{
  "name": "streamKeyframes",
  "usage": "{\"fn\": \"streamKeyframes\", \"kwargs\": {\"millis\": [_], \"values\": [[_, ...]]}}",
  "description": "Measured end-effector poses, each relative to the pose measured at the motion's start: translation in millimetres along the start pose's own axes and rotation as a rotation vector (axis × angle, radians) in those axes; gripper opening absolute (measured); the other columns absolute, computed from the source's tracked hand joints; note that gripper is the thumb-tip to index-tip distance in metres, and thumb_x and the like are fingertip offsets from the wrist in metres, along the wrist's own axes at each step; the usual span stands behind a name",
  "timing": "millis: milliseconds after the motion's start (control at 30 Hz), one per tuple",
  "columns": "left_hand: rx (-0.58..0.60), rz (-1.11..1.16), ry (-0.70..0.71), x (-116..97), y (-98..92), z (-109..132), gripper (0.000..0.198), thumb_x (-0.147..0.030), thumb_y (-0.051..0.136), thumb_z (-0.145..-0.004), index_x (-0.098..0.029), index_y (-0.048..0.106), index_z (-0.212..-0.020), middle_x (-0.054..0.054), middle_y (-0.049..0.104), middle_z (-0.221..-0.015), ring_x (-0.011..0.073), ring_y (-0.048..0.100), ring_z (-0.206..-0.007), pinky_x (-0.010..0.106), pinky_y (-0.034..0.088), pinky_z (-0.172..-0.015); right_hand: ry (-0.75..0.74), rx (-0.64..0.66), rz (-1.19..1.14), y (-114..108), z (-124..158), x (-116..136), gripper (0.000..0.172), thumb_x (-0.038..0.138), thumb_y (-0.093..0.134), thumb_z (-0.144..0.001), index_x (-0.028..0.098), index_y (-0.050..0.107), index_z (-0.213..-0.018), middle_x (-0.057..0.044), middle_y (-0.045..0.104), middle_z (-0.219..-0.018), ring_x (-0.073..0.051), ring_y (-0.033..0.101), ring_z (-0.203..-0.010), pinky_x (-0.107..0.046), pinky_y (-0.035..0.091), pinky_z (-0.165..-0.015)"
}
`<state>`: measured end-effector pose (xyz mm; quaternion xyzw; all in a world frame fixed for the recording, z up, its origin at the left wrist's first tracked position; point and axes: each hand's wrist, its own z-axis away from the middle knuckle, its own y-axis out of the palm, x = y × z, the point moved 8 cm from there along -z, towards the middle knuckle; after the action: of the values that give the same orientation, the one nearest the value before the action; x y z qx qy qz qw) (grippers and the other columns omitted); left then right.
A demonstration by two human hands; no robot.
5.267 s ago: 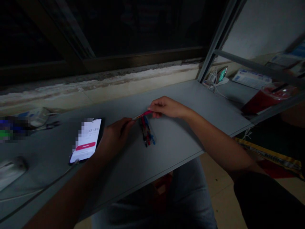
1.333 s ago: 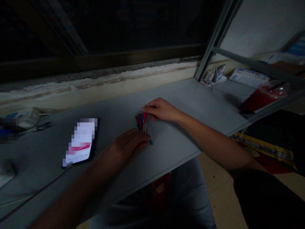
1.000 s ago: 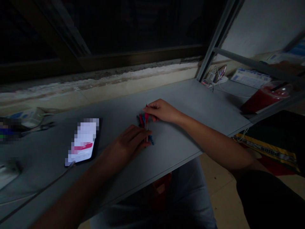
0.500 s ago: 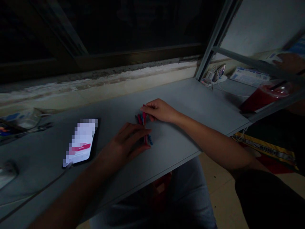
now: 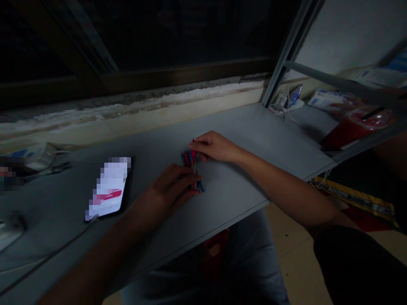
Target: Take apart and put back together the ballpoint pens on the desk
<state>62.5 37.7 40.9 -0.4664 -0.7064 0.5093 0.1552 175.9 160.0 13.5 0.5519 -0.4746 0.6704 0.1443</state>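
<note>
My right hand (image 5: 208,146) pinches the upper end of a slim red pen (image 5: 193,154), held above the grey desk top. Around the lower part of this pen the fingers of my left hand (image 5: 178,182) are closed, and they hide some of it. Just behind and beside it lie other pens, among them a blue pen (image 5: 200,184) and another red one (image 5: 187,159). They overlap, and the dim light blurs their details.
On the left lies a lit phone (image 5: 110,188) with a cable at its lower end. Beyond a metal frame (image 5: 318,76) on the right stand a red drink cup (image 5: 352,127) and a power strip (image 5: 286,106). A co-worker's hand (image 5: 346,103) is over a white box there.
My two hands stay almost in place on the red pen, which shows a paler stretch between them. At the right, the co-worker's hand has come down to the white box.
</note>
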Motion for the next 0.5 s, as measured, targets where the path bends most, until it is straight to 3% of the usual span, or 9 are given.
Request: {"fn": "streamKeyframes", "kwargs": {"millis": [167,333,500], "values": [[0.017,0.011,0.017,-4.1,-1.6,-0.3,0.033,-0.035,0.057,-0.105,-0.021,0.059,-0.134,0.011,0.064,-0.123,0.0251,0.064,-0.112,0.041,0.058,-0.095,-0.038,0.018,-0.014,1.9,1.4,4.9,0.048,0.047,0.049,-0.104,0.015,0.060,-0.072,0.002,0.059,-0.058,-0.007,0.051,-0.052,-0.022,0.038,-0.058],[0.012,-0.063,-0.015,-2.5,-4.3,0.8,0.025,-0.029,0.048,-0.108,-0.021,0.061,-0.129,0.010,0.064,-0.120,0.0237,0.064,-0.109,0.038,0.058,-0.091,-0.026,0.022,-0.025,3.9,0.0,1.5,0.047,0.050,0.051,-0.103,0.014,0.061,-0.073,0.003,0.058,-0.056,-0.007,0.051,-0.050,-0.022,0.038,-0.056],[0.025,-0.050,0.002,-3.2,-3.8,0.6,0.026,-0.028,0.051,-0.107,-0.021,0.062,-0.129,0.010,0.066,-0.118,0.0243,0.065,-0.108,0.039,0.058,-0.091,-0.017,0.026,-0.106,5.8,-0.6,-0.1,0.046,0.051,0.055,-0.101,0.014,0.061,-0.074,0.004,0.057,-0.055,-0.007,0.051,-0.049,-0.020,0.040,-0.053]]}}
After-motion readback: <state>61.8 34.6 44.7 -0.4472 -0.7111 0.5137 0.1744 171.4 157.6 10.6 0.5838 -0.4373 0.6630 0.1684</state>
